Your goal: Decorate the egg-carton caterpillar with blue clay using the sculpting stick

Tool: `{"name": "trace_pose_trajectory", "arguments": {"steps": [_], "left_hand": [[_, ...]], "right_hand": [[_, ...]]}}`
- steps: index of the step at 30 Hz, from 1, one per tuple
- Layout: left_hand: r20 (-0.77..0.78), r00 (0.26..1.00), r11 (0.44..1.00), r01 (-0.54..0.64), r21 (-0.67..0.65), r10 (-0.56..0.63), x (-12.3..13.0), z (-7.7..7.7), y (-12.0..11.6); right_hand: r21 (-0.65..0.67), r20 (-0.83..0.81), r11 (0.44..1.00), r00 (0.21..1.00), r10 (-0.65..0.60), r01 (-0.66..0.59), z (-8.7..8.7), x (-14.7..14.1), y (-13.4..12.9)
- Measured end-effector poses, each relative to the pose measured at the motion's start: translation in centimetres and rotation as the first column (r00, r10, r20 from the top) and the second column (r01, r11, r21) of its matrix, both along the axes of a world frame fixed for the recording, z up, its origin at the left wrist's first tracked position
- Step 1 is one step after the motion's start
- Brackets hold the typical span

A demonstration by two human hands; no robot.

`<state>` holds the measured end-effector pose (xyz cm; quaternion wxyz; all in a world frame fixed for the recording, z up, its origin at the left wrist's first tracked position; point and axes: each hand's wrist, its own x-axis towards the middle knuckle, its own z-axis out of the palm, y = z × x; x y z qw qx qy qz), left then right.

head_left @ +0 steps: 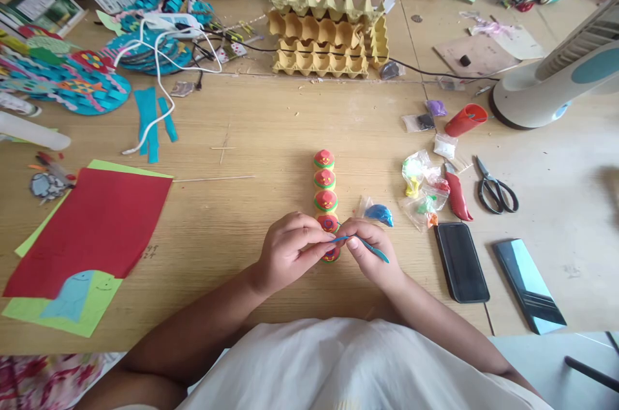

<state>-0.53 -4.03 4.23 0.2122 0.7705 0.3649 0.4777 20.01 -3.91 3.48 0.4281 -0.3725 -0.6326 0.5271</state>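
A column of several small red, green and yellow figures (325, 179) stands on the wooden table in front of me, its nearest ones partly hidden by my hands. Over the near end of the column, my left hand (296, 247) pinches a thin strip of blue clay (339, 239) between thumb and fingers. Close beside it on the right, my right hand (370, 247) is closed on a slim teal tool (376, 250), whose rounded end points down and right. The fingertips of both hands nearly meet. A bag of blue clay (379, 214) lies just beyond my right hand.
Right of the hands are clay bags (425, 194), a red cutter (458, 194), scissors (496, 191) and two phones (463, 263). Red paper (97, 223) lies left. Egg cartons (322, 36) stand at the back, a white appliance (541, 91) at the right, a red cup (465, 120) near it.
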Motion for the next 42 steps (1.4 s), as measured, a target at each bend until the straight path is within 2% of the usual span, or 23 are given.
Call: {"name": "trace_pose_trajectory", "arguments": {"steps": [11, 23, 33, 42], "left_hand": [[-0.015, 1.0, 1.0, -0.01, 0.005, 0.01, -0.11, 0.09, 0.03], [-0.036, 0.999, 0.999, 0.003, 0.034, -0.002, -0.1, 0.31, 0.06], [0.002, 1.0, 1.0, 0.006, -0.012, -0.006, 0.11, 0.22, 0.06], [0.0, 1.0, 1.0, 0.025, -0.017, -0.025, 0.1, 0.45, 0.01]], "right_hand": [[-0.089, -0.026, 0.996, 0.999, -0.022, 0.019, 0.14, -0.24, -0.25], [0.083, -0.007, 0.995, 0.999, 0.052, -0.051, 0.55, -0.42, 0.09], [0.043, 0.036, 0.999, 0.999, 0.013, -0.015, 0.73, -0.3, -0.04], [0.084, 0.041, 0.995, 0.998, 0.044, -0.047, 0.61, -0.32, 0.05]]}}
